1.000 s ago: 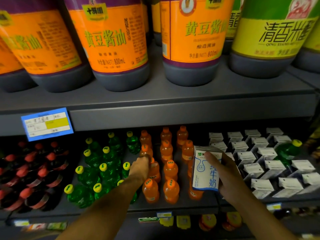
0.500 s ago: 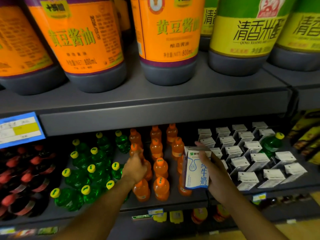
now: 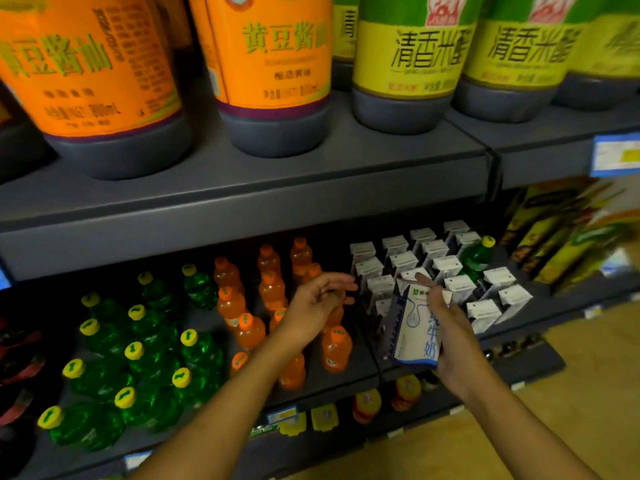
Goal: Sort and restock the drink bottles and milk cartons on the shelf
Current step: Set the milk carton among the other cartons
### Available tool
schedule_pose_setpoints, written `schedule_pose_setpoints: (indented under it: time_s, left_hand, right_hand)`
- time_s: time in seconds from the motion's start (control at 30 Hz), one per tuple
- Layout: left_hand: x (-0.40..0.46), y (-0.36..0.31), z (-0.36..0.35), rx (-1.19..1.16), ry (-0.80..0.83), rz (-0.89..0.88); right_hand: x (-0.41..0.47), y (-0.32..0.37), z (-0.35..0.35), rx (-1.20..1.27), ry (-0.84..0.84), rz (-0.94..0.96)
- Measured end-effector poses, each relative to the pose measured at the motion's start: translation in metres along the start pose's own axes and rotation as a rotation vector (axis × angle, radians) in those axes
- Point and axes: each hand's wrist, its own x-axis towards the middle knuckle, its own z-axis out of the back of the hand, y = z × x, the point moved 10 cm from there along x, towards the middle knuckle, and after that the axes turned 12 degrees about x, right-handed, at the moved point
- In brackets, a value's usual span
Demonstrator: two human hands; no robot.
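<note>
Drinks shelf, carton being returned to stock.
Grey metal shelf (image 3: 346, 370): green plastic bottles with yellow caps (image 3: 145, 344), orange drink bottles (image 3: 242, 306), white milk cartons in rows (image 3: 433, 268). Right hand (image 3: 446, 327) grips one white-and-blue milk carton (image 3: 415, 330) before the rows; left hand (image 3: 318, 303) hovers loose-fingered, empty. Best practice: seat it upright in a front gap, label outward.

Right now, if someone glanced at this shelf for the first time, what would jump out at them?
Probably the big orange-labelled bottles looming on the top shelf, beside the green-and-yellow-labelled ones. Below, the right hand holds a milk carton in front of the carton rows, the left hand open over the orange drinks. One green bottle stands stray among the cartons.
</note>
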Motion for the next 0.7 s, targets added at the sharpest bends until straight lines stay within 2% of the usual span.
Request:
schedule_pose_setpoints:
  time_s: [0.13,0.37,0.7]
  left_hand:
    - [0.012,-0.002,-0.046,0.044,0.094,0.012]
    - [0.056,-0.011,-0.135,0.058,0.115,0.005]
    - [0.12,-0.017,-0.234,0.119,0.013,0.149]
  right_hand:
    - [-0.002,0.027,0.033,0.04,-0.056,0.029]
    - [0.036,0.072,0.109,0.079,-0.062,0.022]
    - [0.111,0.16,0.216,0.125,0.004,0.027]
